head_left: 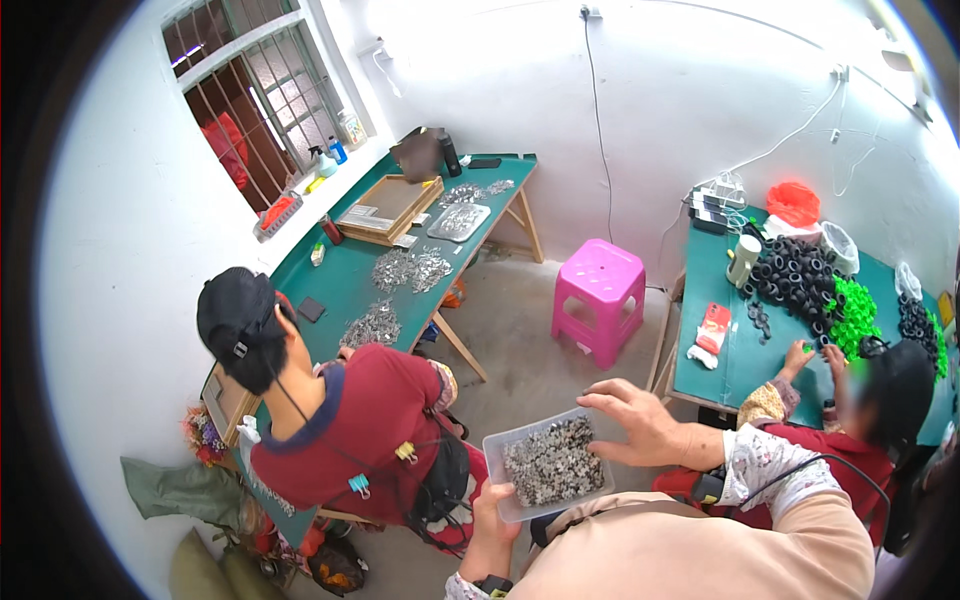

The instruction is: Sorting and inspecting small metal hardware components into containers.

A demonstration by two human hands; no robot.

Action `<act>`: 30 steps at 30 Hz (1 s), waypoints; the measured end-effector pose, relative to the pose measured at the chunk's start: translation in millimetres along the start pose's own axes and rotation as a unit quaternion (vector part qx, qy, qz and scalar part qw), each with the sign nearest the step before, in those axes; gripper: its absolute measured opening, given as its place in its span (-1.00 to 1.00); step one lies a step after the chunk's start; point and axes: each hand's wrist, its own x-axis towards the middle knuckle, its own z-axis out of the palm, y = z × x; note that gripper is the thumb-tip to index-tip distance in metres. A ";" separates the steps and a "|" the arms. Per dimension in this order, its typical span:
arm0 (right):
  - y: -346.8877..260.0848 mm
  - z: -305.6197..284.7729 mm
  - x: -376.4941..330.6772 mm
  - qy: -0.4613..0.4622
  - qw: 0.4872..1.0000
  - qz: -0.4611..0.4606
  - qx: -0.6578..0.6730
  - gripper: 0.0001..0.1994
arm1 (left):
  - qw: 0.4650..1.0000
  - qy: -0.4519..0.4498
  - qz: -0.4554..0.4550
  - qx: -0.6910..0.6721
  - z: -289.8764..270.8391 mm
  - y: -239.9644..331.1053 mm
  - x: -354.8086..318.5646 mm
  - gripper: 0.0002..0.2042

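Note:
My left hand (492, 516) grips the near left corner of a clear plastic container (497, 462) in front of my body. Many small, grey metal-looking parts (553, 462) fill it; their exact kind is too small to tell. Over the container's right side, my right hand (645, 425) is open with its fingers stretched out to the left. Its thumb lies across the right rim, though I cannot tell whether it presses on it. Nothing shows between these fingers.
Left, a person in a red top (350, 440) sits at a green table (290, 345) bearing piles of metal parts (372, 325). Right, another person (895, 400) works at a green table (700, 365) with black rings (790, 275) and green pieces (855, 315). A pink stool (600, 290) stands between.

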 end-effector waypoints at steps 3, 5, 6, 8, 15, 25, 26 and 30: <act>13.3 -6.8 51.3 0.018 0.990 -0.134 -0.040 -0.49 | 1.000 0.012 -0.005 0.008 -8.8 22.2 45.0 -0.26; 44.1 -6.2 81.6 -0.051 0.986 -0.146 -0.059 -0.53 | 0.999 0.002 -0.025 0.040 5.9 38.9 87.7 -0.28; 52.4 -2.1 93.0 -0.078 0.982 -0.155 -0.072 -0.55 | 0.998 -0.004 -0.016 0.057 15.9 47.9 99.3 -0.30; 74.1 7.3 117.1 -0.110 0.979 -0.152 -0.080 -0.57 | 0.998 0.004 -0.021 0.051 22.5 58.9 123.5 -0.31; 164.8 17.9 214.2 -0.164 0.962 -0.201 -0.087 -0.63 | 0.998 0.041 0.008 0.044 13.5 77.4 236.4 -0.35; 297.1 -12.9 364.8 -0.175 0.944 -0.280 0.005 -0.78 | 0.994 0.084 0.064 0.010 45.2 114.8 394.1 -0.38; 306.5 -15.5 377.8 -0.172 0.944 -0.282 0.012 -0.78 | 0.993 0.088 0.073 0.027 48.0 118.2 406.5 -0.36; 338.1 -17.4 421.4 -0.167 0.956 -0.234 0.065 -0.77 | 0.988 0.123 0.089 0.036 56.6 133.7 453.5 -0.35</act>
